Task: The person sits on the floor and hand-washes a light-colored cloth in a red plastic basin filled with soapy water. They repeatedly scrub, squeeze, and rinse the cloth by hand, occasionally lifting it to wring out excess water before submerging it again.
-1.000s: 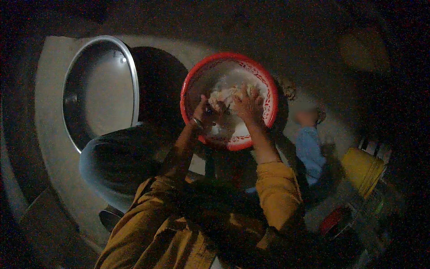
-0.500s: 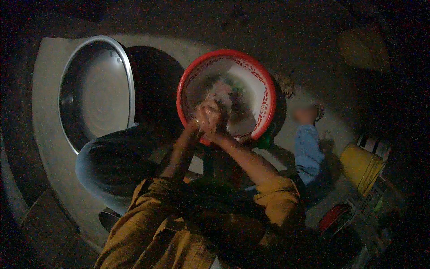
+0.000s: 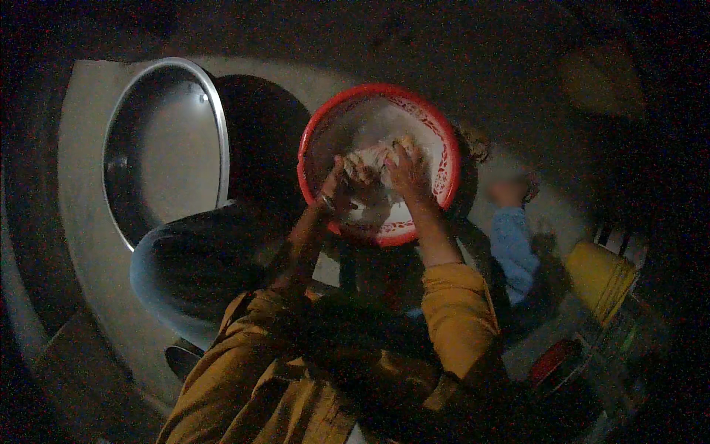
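**Both hands deep in the red basin, working a pale lump**

Since half a second ago the hands have parted: then they were pressed together at the basin's near-left rim, now they sit side by side over its middle. Nearest the camera are the mustard-yellow sleeves (image 3: 458, 318), forearms reaching up and away. The left hand (image 3: 347, 177), a bangle at its wrist, has its fingers curled round the pale dough-like lump (image 3: 373, 159); the right hand (image 3: 407, 172) lies over the lump with fingers bent down onto it, closed loosely rather than clenched. That lump lies in the middle of the red-rimmed basin (image 3: 444, 148), on its white inside. By the look of it, kneading or washing is in hand; the next press would want both palms bearing down together. Left of the basin stands a large steel pan (image 3: 166, 148); right of it, another person's blue sleeve (image 3: 510, 248).
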Demonstrator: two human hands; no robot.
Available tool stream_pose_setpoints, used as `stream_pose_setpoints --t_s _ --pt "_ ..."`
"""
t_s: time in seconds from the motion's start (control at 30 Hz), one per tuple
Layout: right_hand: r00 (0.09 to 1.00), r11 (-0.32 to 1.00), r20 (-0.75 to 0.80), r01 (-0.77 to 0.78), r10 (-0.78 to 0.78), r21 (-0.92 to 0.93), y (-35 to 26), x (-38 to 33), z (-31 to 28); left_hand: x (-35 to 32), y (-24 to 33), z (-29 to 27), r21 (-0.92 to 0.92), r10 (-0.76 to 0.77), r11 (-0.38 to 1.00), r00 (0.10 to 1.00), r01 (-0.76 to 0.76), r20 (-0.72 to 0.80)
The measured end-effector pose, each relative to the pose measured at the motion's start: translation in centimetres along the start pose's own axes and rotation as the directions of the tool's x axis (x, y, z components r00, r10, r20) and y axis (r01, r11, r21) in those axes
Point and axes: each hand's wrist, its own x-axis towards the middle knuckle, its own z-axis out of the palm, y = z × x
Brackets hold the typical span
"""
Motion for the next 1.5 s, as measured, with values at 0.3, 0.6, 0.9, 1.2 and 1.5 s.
stream_pose_setpoints --t_s 0.3,0.6,0.9,1.2,1.5 --pt "0.942 0.601 -0.273 0.336 -0.197 0.725 -10.6 -8.2 -0.1 -0.1 -0.8 -2.2 -0.031 -0.019 0.999 0.999 0.02 0.036" --pt "0.961 0.708 -0.254 0.105 0.108 0.699 -4.5 2.2 11.5 -0.1 -1.3 3.3 -0.139 0.005 0.99 0.995 0.009 0.103" --pt "0.999 0.992 0.002 0.052 -0.052 -0.114 0.0 1.2 -2.3 0.0 0.0 0.9 0.154 -0.068 0.984 0.984 0.094 -0.162" --pt "0.976 0.303 -0.166 0.202 -0.14 0.932 -9.5 -5.2 0.4 2.1 -0.1 -3.0 -0.095 0.022 0.995 0.996 -0.013 0.091" --pt "0.943 0.752 -0.331 0.245 -0.038 0.612 -8.1 -4.3 12.7 -1.5 -0.9 0.7 0.003 -0.029 1.0 0.998 0.029 0.058"
